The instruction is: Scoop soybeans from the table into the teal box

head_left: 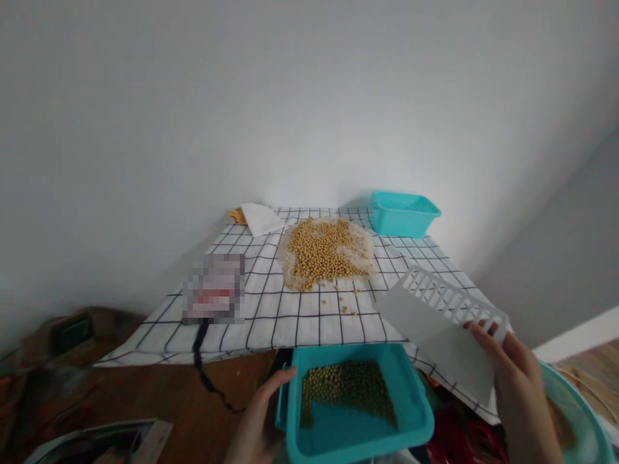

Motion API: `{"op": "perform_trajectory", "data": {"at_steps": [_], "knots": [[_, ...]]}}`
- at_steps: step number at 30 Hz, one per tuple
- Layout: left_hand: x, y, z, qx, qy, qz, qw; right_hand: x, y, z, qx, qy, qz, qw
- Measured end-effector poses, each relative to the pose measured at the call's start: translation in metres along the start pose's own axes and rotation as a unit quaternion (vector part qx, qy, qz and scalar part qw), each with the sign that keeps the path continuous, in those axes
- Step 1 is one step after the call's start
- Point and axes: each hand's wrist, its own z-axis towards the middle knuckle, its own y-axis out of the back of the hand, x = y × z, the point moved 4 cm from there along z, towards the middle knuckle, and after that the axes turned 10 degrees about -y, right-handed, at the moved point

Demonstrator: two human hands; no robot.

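Head view: the left hand (258, 422) is gripping the near tub (355, 406), thumb on its left rim, at the table's front edge; beans (345, 390) are lying inside. The right hand (520, 386) is pinching a white scraper (442, 325) just right of it.

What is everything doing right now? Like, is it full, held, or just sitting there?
Near teal bin: held at its edge, partly filled with beans.
Left hand: gripping the near bin.
White slotted scoop: held up, tilted.
Right hand: gripping the scoop.
Bean pile: spread on the checked cloth.
Far teal bin: upright, contents hidden.
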Motion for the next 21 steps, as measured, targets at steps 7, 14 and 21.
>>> {"op": "perform_trajectory", "data": {"at_steps": [7, 14, 21], "knots": [[-0.003, 0.018, 0.007, 0.009, -0.011, -0.005, 1.000, 0.013, -0.037, 0.005, 0.015, 0.025, 0.018, 0.999], [-0.002, 0.011, 0.000, 0.021, 0.026, -0.034, 0.999, 0.023, -0.057, -0.003, 0.037, 0.005, 0.027, 0.999], [-0.001, 0.024, 0.006, 0.011, -0.009, 0.005, 1.000, 0.028, -0.066, -0.004, 0.069, 0.008, 0.028, 0.997]]}}
